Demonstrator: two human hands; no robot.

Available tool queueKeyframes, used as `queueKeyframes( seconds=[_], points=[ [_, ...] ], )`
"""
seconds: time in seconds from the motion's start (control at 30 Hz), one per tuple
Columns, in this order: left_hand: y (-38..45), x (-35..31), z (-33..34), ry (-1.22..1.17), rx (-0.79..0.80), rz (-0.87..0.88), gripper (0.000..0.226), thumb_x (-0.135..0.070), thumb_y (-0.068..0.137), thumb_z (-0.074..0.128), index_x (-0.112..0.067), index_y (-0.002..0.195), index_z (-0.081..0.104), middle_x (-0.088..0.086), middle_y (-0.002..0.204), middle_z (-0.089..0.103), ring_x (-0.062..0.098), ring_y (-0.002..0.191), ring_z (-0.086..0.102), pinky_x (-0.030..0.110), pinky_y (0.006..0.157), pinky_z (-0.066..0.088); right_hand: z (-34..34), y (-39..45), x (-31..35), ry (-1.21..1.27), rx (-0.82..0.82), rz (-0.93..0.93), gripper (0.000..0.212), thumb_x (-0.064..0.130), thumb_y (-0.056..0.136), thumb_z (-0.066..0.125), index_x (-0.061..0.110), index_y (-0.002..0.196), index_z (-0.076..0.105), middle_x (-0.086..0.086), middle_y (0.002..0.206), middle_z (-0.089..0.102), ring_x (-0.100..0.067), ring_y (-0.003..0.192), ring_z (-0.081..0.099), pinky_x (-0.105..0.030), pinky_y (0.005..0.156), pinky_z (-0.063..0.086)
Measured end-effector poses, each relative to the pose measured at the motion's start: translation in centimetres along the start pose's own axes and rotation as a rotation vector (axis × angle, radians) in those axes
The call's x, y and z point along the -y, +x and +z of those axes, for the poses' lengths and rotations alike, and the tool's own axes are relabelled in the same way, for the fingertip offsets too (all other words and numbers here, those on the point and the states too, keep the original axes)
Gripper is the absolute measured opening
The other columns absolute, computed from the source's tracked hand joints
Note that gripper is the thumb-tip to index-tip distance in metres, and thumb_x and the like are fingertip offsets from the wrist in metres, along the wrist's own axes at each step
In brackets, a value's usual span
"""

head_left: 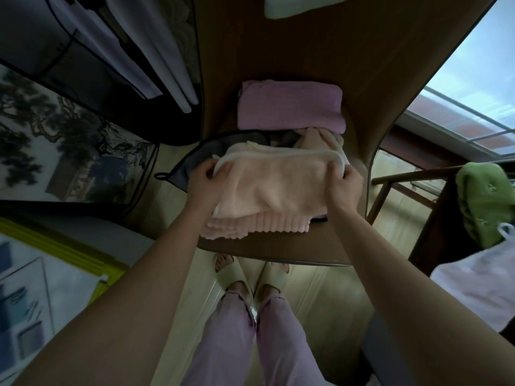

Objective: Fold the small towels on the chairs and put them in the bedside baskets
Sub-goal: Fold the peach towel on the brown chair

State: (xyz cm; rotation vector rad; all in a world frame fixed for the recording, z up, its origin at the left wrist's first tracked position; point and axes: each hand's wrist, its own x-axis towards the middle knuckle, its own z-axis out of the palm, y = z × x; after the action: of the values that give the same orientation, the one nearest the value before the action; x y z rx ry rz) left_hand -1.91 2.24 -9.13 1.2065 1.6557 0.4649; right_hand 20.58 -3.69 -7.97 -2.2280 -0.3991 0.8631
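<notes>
A pale pink towel (pixel 274 188) with a white edge lies partly folded on the wooden chair seat (pixel 267 253). My left hand (pixel 204 181) grips its left end and my right hand (pixel 344 182) grips its right end, both at the far folded edge. Under it a ribbed pink towel (pixel 267 225) sticks out toward me. A folded purple towel (pixel 289 105) lies further back on the seat. A grey towel (pixel 192 160) with a dark trim hangs off the seat's left side. More pink cloth (pixel 317 139) is bunched behind the held towel.
A second wooden chair (pixel 404 185) stands to the right, with a green cloth (pixel 485 201) and a white cloth (pixel 479 285) on it. A white folded item (pixel 301 6) lies at the top. A bed with a patterned cover (pixel 33 296) is at left. My slippered feet (pixel 250 277) stand below the seat.
</notes>
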Motion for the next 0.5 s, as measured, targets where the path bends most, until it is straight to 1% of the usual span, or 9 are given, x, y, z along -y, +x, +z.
queueKeyframes(
  seconds=[0.07,0.13,0.2,0.23,0.3,0.33,0.4,0.43,0.5],
  points=[
    [-1.0,0.6,-0.6,0.060,0.063,-0.020,0.018,-0.031,0.095,0.057,-0.016,0.089,0.064,-0.006,0.076,0.063,0.001,0.067,0.055,0.011,0.055,0.039,-0.9,-0.2,0.4,-0.003,0.026,-0.114,0.020,0.025,0.100,0.047,0.016,0.083,0.052,0.008,0.073,0.048,0.000,0.065,0.045,-0.012,0.061,0.036],
    [-1.3,0.8,-1.1,0.067,0.077,-0.055,0.016,-0.033,0.095,0.058,-0.018,0.091,0.063,-0.006,0.080,0.064,0.003,0.070,0.057,0.012,0.055,0.040,-1.6,-0.2,0.6,-0.024,0.045,-0.163,0.018,0.024,0.100,0.048,0.014,0.085,0.051,0.009,0.071,0.046,0.000,0.063,0.042,-0.013,0.060,0.035],
    [-0.8,0.5,-1.1,0.009,0.079,-0.092,0.014,-0.031,0.095,0.057,-0.017,0.097,0.061,-0.007,0.085,0.064,0.005,0.078,0.058,0.014,0.061,0.044,-1.8,0.1,0.5,-0.055,0.045,-0.158,0.015,0.021,0.099,0.048,0.012,0.087,0.052,0.008,0.072,0.047,-0.001,0.064,0.043,-0.017,0.061,0.035],
    [-0.4,0.2,-0.8,-0.057,0.065,-0.115,0.012,-0.028,0.096,0.056,-0.017,0.098,0.060,-0.008,0.088,0.063,0.006,0.082,0.058,0.014,0.065,0.045,-1.7,0.3,0.4,-0.061,0.046,-0.148,0.013,0.019,0.099,0.047,0.012,0.089,0.052,0.007,0.073,0.048,-0.001,0.065,0.043,-0.017,0.061,0.035],
    [0.1,-0.3,0.2,-0.162,-0.020,-0.136,0.009,-0.024,0.097,0.055,-0.016,0.098,0.059,-0.006,0.092,0.062,0.010,0.089,0.058,0.018,0.076,0.047,-1.6,0.9,0.0,-0.050,0.043,-0.116,0.008,0.013,0.097,0.047,0.011,0.092,0.053,0.007,0.076,0.048,-0.001,0.067,0.044,-0.016,0.061,0.035],
    [0.3,-0.3,0.7,-0.174,-0.084,-0.120,0.009,-0.023,0.097,0.054,-0.016,0.099,0.058,-0.005,0.094,0.061,0.010,0.090,0.057,0.019,0.077,0.046,-1.5,1.1,-0.2,-0.046,0.039,-0.097,0.008,0.012,0.097,0.046,0.011,0.094,0.053,0.007,0.077,0.049,0.000,0.068,0.045,-0.016,0.061,0.035],
    [0.7,-0.1,1.8,-0.146,-0.189,-0.081,0.012,-0.024,0.098,0.054,-0.014,0.101,0.058,-0.003,0.095,0.061,0.011,0.091,0.056,0.014,0.074,0.043,-1.4,1.3,-0.6,-0.034,0.036,-0.064,0.008,0.011,0.098,0.045,0.011,0.099,0.052,0.008,0.081,0.049,0.000,0.072,0.047,-0.014,0.063,0.036],
    [0.9,0.1,2.2,-0.107,-0.203,-0.056,0.016,-0.027,0.098,0.054,-0.012,0.102,0.059,0.000,0.098,0.062,0.013,0.093,0.057,0.014,0.074,0.042,-1.3,1.4,-0.8,-0.026,0.036,-0.055,0.009,0.011,0.099,0.044,0.011,0.102,0.052,0.009,0.082,0.049,0.001,0.074,0.048,-0.014,0.065,0.036],
    [1.4,0.8,2.8,0.060,-0.165,0.039,0.032,-0.038,0.094,0.051,-0.010,0.104,0.063,0.009,0.107,0.062,0.019,0.098,0.059,0.021,0.080,0.046,-1.1,1.4,-1.0,-0.014,0.040,-0.043,0.009,0.010,0.100,0.043,0.011,0.105,0.051,0.011,0.085,0.048,0.002,0.077,0.048,-0.013,0.067,0.037]
  ],
)
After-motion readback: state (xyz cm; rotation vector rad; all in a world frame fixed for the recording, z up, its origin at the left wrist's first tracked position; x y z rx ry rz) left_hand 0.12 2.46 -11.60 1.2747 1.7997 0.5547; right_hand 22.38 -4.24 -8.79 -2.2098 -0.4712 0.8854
